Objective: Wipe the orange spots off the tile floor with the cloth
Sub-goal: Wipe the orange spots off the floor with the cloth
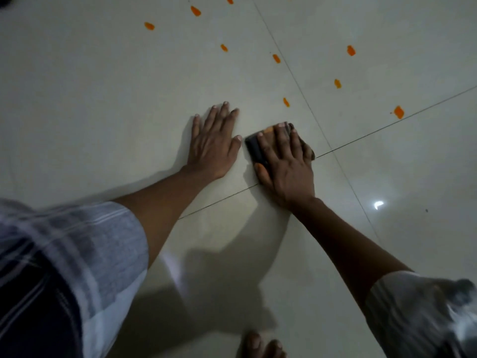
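My right hand (285, 161) presses flat on a dark folded cloth (254, 147) on the pale tile floor (103, 86), close to where two grout lines cross. An orange smear shows on the cloth near my fingertips. My left hand (214, 143) lies palm down on the bare tile just left of the cloth, fingers spread, holding nothing. Several orange spots dot the floor beyond both hands: the nearest (286, 102) sits just past the cloth, others lie farther off (399, 112), (337, 83), (149, 26).
Grout lines (387, 126) run diagonally across the floor. My bare toes (260, 344) show at the bottom edge. A striped sleeve (77, 254) fills the lower left. A light glare (378, 204) reflects on the tile at right.
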